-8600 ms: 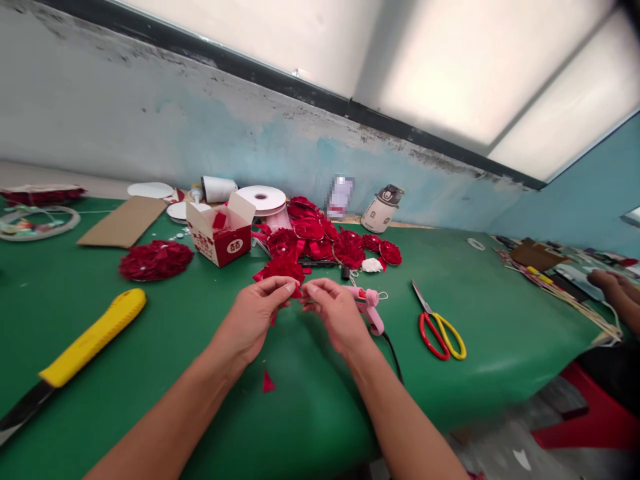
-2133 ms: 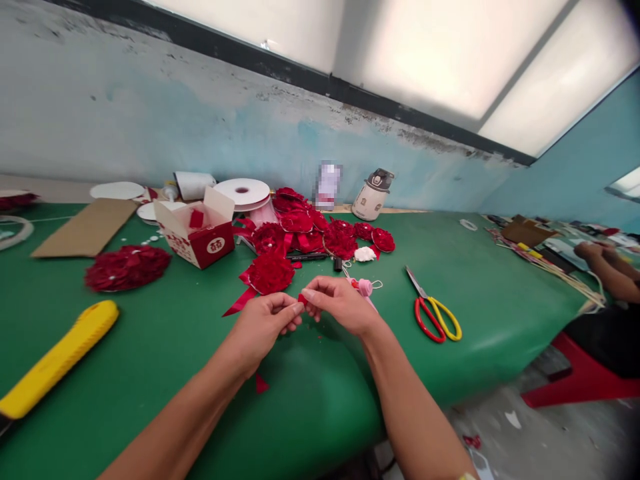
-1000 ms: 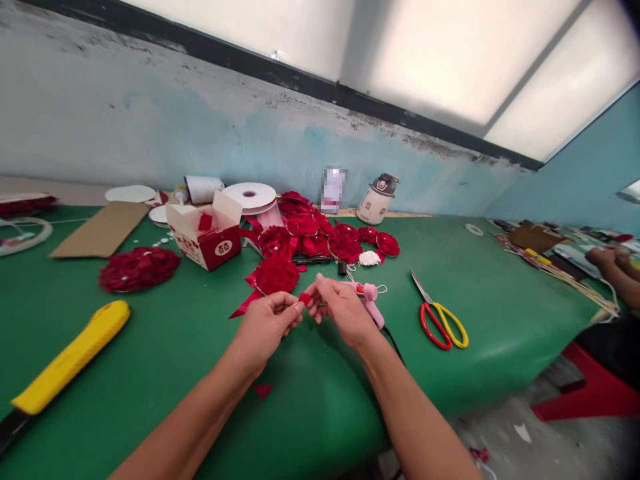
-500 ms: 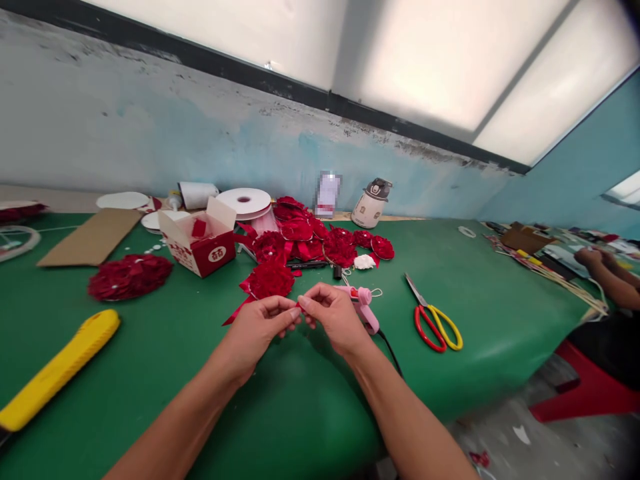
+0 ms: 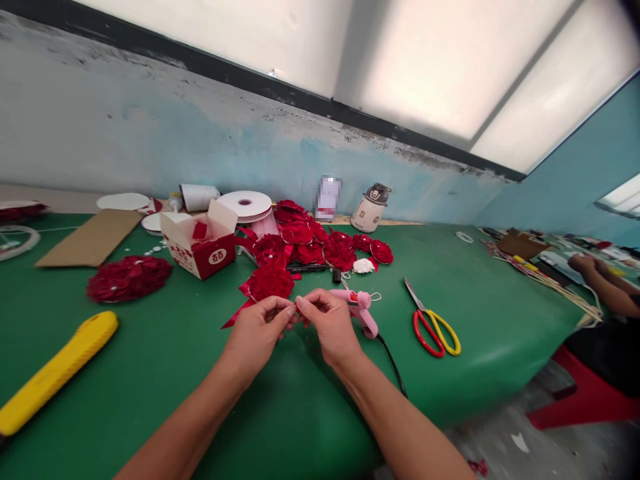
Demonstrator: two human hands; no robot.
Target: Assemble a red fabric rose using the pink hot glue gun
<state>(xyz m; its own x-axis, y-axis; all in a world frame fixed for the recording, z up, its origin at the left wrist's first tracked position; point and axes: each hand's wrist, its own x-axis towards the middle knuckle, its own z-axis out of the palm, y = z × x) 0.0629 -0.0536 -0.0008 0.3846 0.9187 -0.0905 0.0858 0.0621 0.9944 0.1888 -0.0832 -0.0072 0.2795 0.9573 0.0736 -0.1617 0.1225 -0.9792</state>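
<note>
My left hand and my right hand meet over the green tabletop, fingertips almost touching. Each is closed in a pinch on a small red piece, mostly hidden by the fingers; its kind is unclear. Just beyond them lies a red fabric flower with ribbon tails. A pink glue gun rests by my right hand, its dark cord running toward the table's front edge. Farther right, scissors with one red and one yellow handle lie with blades apart.
Red flowers are heaped behind the hands, beside a ribbon spool and an open red-and-white box. A yellow-handled tool lies left. A bottle stands by the wall. Another person's hands are at far right.
Both hands keep their pinch, fingertips shifting slightly. The red piece, visible at the right thumb before, is now more covered. The view has tilted a little.
</note>
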